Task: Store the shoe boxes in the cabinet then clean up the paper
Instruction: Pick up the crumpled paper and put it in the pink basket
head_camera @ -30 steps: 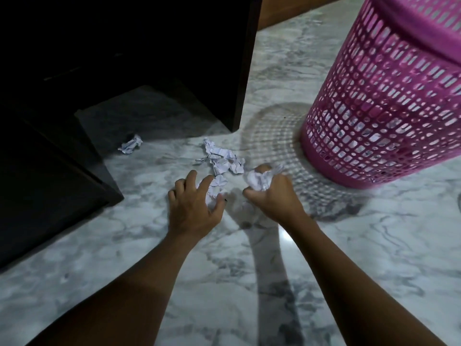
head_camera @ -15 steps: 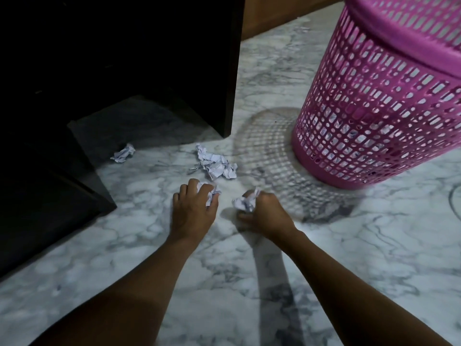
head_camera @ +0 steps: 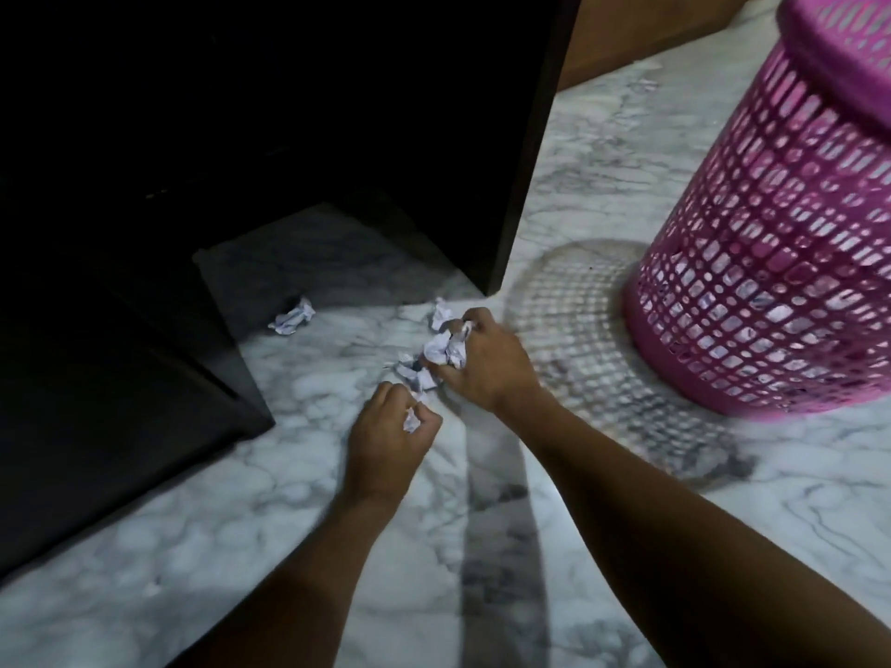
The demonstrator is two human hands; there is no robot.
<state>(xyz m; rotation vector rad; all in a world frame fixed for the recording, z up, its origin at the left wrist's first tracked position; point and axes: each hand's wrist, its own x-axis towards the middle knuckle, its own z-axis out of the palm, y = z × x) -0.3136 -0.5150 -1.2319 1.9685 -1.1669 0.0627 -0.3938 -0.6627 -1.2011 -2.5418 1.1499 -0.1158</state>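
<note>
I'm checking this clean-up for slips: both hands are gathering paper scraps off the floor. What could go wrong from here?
The right hand grips a bulky wad of crumpled paper; grabbing more may spill pieces. The lone scrap by the dark cabinet lies at the shadow's edge, apart from the rest, and could be missed. Small white bits on the pale marble floor are easy to overlook.

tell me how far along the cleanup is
No shoe boxes in view; storing looks done. Left hand and right hand each grip crumpled white paper. Remaining: loose scraps by the right hand, one lone scrap near the dark cabinet, then the pink lattice basket.
</note>
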